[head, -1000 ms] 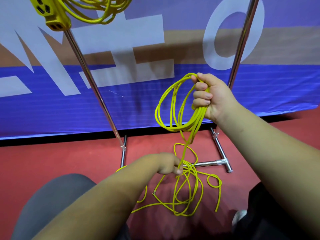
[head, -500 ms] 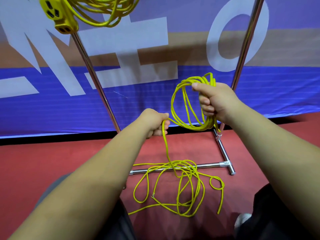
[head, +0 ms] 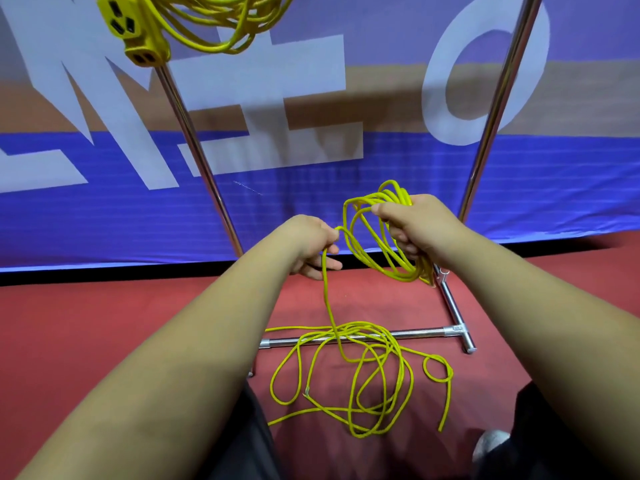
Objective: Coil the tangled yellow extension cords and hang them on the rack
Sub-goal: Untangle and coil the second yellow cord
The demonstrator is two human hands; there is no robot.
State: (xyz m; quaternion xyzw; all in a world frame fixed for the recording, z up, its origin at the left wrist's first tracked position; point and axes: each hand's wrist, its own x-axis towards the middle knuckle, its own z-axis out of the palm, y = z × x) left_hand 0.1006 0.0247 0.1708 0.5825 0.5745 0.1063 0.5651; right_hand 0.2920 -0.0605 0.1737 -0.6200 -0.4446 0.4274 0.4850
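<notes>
Two hands on one yellow extension cord [head: 325,299] here. We're gripping the finished loops [head: 401,276] bunched in our right hand [head: 415,226], held up in front of the rack [head: 194,140], and we're pinching the running strand in our left hand [head: 311,245] just beside it. From there the strand is dropping nearly straight down to the tangled pile [head: 360,336] on the red floor [head: 104,323], which is lying across the rack's base bar [head: 426,331]. So the left hand is nearer the slack. Thin, floppy, kinky stuff. Another coil [head: 214,26] is hanging up top.
</notes>
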